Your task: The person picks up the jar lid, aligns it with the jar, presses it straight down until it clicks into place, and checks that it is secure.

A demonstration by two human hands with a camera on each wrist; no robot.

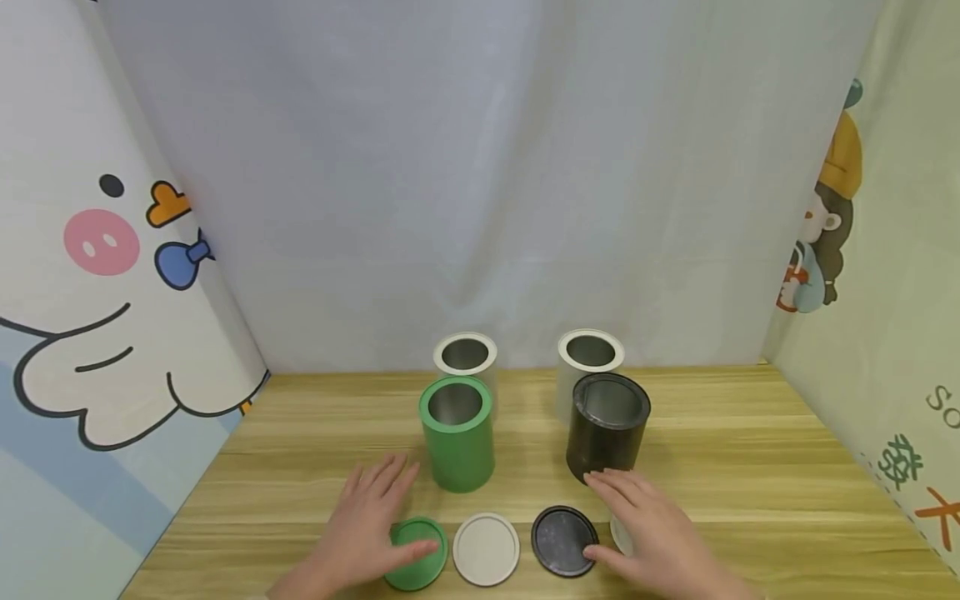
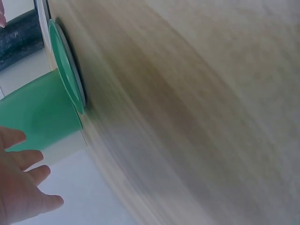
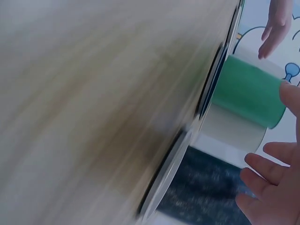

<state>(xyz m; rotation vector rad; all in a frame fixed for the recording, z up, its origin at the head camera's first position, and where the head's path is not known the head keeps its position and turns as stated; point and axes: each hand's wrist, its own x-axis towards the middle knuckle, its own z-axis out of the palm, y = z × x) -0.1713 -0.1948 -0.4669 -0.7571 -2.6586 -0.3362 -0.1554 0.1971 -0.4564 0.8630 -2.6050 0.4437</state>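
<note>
In the head view my left hand (image 1: 367, 529) is spread above the left part of the green lid (image 1: 417, 553), fingers apart and holding nothing. The green canister (image 1: 459, 437) stands upright and uncovered just beyond it. My right hand (image 1: 651, 533) reaches over a partly hidden white lid (image 1: 621, 536), its thumb tip at the edge of the black lid (image 1: 564, 541); whether it touches, I cannot tell. Beyond its fingertips is the uncovered black canister (image 1: 606, 429). Between the hands lies another white lid (image 1: 486, 549). The left wrist view shows spread left fingers (image 2: 28, 159) near the green canister (image 2: 44, 112).
Two uncovered white canisters stand at the back, one (image 1: 487, 375) behind the green canister and one (image 1: 566, 387) behind the black one. A pale curtain (image 1: 480, 183) hangs behind the wooden table (image 1: 322, 433), with printed cloths (image 1: 45, 250) at the sides.
</note>
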